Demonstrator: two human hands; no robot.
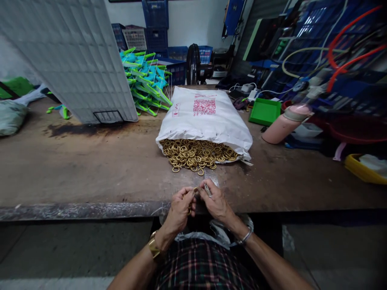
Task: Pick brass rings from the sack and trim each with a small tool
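Brass-coloured rings (195, 154) spill from the open mouth of a white sack (184, 112) with red print, lying on the brown table. In front of the sack, at the table's front edge, my two hands meet. My left hand (180, 207) is closed around several rings, and its fingertips pinch one ring (196, 189). A small metal tool (207, 190) is gripped in my right hand (217, 203), its fingertips against that same ring. The tool's working end is too small to make out.
A pale ribbed panel (90, 60) stands at the left, beside green and blue plastic pieces (148, 82). To the right are a green tray (265, 111), a pink bottle (286, 125) and a yellow basin (361, 171). The table's front edge (84, 210) runs below my hands.
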